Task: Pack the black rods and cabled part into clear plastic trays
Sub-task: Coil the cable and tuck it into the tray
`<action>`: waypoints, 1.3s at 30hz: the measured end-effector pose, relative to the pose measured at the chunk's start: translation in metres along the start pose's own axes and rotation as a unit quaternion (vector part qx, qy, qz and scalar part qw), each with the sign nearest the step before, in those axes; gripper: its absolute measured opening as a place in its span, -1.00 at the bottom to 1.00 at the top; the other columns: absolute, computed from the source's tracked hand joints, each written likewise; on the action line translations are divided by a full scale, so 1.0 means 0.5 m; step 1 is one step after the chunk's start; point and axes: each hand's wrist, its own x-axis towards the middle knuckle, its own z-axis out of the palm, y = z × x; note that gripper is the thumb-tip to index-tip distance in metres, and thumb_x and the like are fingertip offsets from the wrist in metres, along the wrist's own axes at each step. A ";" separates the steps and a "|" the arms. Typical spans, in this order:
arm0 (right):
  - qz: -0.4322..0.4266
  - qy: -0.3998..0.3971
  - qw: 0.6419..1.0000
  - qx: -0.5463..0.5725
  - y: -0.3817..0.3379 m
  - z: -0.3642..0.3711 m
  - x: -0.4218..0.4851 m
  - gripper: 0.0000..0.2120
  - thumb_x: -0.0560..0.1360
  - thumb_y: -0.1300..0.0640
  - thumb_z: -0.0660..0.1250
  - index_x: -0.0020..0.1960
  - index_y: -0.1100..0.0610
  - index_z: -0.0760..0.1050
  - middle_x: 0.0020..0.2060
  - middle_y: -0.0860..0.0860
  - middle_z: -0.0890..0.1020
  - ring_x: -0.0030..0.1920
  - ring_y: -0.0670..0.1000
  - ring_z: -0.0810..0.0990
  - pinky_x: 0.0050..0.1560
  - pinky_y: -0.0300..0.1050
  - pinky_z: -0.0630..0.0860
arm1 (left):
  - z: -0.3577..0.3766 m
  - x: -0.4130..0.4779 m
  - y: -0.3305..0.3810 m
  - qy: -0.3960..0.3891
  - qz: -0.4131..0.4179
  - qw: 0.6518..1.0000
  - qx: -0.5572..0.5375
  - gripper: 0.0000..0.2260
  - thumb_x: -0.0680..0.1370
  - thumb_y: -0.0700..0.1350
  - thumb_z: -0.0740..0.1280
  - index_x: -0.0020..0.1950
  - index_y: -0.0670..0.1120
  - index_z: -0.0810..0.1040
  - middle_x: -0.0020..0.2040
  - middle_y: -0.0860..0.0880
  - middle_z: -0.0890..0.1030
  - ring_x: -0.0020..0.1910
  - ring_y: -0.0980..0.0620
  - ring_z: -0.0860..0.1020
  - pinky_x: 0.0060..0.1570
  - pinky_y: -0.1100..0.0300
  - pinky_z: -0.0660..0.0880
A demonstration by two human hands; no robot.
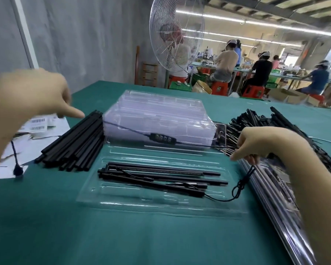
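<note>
A clear plastic tray (122,196) lies open on the green table (84,236) in front of me, with several black rods (161,175) and a thin wire in its grooves. A black cable with an inline button controller (161,138) stretches taut above the tray between my hands. My left hand (36,96), blurred and raised at the left, holds the cable's left end at its fingertips. My right hand (256,144) pinches the cable's right end, and a knotted loop of cable (241,185) hangs below it onto the tray's right edge.
A pile of loose black rods (75,144) lies left of the tray. A stack of empty clear trays (161,111) stands behind it. Cabled parts (256,119) are heaped at the right, above filled trays (275,203). Barcode labels (36,124) lie far left. A fan (177,35) stands beyond.
</note>
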 end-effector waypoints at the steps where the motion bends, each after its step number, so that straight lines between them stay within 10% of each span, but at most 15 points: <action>1: 0.016 0.021 0.999 -0.034 -0.001 0.009 0.004 -0.68 0.44 0.02 0.42 -0.41 0.16 0.54 -0.57 -0.05 0.59 -0.53 -0.09 0.54 -0.39 -0.26 0.47 | 0.030 -0.005 0.019 -0.013 0.023 1.000 0.015 -0.61 0.16 0.46 0.37 -0.54 0.16 0.56 -0.61 0.07 0.52 -0.49 0.04 0.54 -0.33 0.16 0.56; 5: 0.038 -0.092 0.988 -0.122 -0.034 0.051 0.004 -0.77 0.42 -0.05 0.43 -0.29 0.09 0.59 -0.44 -0.14 0.62 -0.48 -0.19 0.54 -0.37 -0.31 0.46 | 0.151 -0.038 0.099 -0.198 0.098 0.975 0.030 -0.90 0.46 -0.02 0.40 -0.05 0.12 0.64 -0.32 0.15 0.57 -0.36 0.19 0.52 -0.30 0.32 0.49; 9: 0.032 -0.105 0.973 -0.202 -0.076 0.088 0.000 -0.60 0.34 -0.19 0.46 -0.03 0.10 0.61 -0.17 -0.06 0.62 -0.15 0.04 0.54 -0.06 -0.17 0.49 | 0.218 -0.067 0.177 -0.198 0.178 0.961 -0.075 -0.57 0.52 -0.25 0.19 0.36 0.06 0.40 0.26 0.04 0.44 0.27 0.08 0.41 0.27 0.21 0.32; 12: 0.046 -0.110 0.969 -0.215 -0.103 0.097 -0.007 -0.59 0.37 -0.18 0.44 0.05 0.09 0.55 -0.27 -0.04 0.47 0.02 0.10 0.59 0.15 0.04 0.52 | 0.240 -0.098 0.252 -0.130 0.253 0.937 -0.201 -0.75 0.58 -0.11 0.22 0.25 0.06 0.48 0.14 0.13 0.46 0.18 0.16 0.42 0.24 0.22 0.34; 17: 0.047 -0.073 0.968 -0.235 -0.143 0.102 -0.021 -0.48 0.38 -0.14 0.45 0.22 0.10 0.45 0.04 -0.01 0.56 0.07 0.12 0.57 -0.04 -0.05 0.48 | 0.291 -0.112 0.331 -0.028 0.315 0.933 -0.171 -0.70 0.56 0.12 0.26 0.23 0.04 0.44 0.17 0.10 0.49 0.19 0.09 0.41 0.19 0.18 0.34; 25: -0.172 0.091 0.975 0.110 -0.184 0.202 0.028 -0.75 0.37 0.05 0.48 0.01 0.10 0.59 -0.15 -0.01 0.57 -0.11 0.01 0.53 -0.12 -0.20 0.46 | 0.312 -0.094 0.329 0.054 0.318 0.915 -0.243 -0.74 0.58 0.08 0.26 0.11 -0.04 0.59 0.03 0.06 0.60 0.05 0.03 0.46 0.07 0.18 0.34; 33: -0.234 0.164 0.917 0.278 -0.163 0.282 0.005 -0.76 0.37 0.04 0.50 -0.05 -0.07 0.49 -0.27 -0.18 0.54 -0.31 -0.33 0.47 -0.26 -0.49 0.35 | 0.302 -0.109 0.295 -0.101 0.287 0.877 -0.372 -0.95 0.61 0.00 0.23 0.01 0.06 0.47 -0.43 0.16 0.51 -0.40 0.22 0.44 -0.21 0.17 0.44; 39: -0.251 0.199 0.924 0.211 -0.161 0.301 -0.003 -0.80 0.38 0.01 0.48 -0.08 0.10 0.60 -0.19 -0.08 0.48 -0.21 -0.19 0.42 -0.20 -0.44 0.32 | 0.298 -0.115 0.298 -0.058 0.287 0.927 -0.235 -0.91 0.57 0.14 0.23 -0.06 0.16 0.44 -0.39 0.18 0.44 -0.36 0.25 0.39 -0.28 0.18 0.31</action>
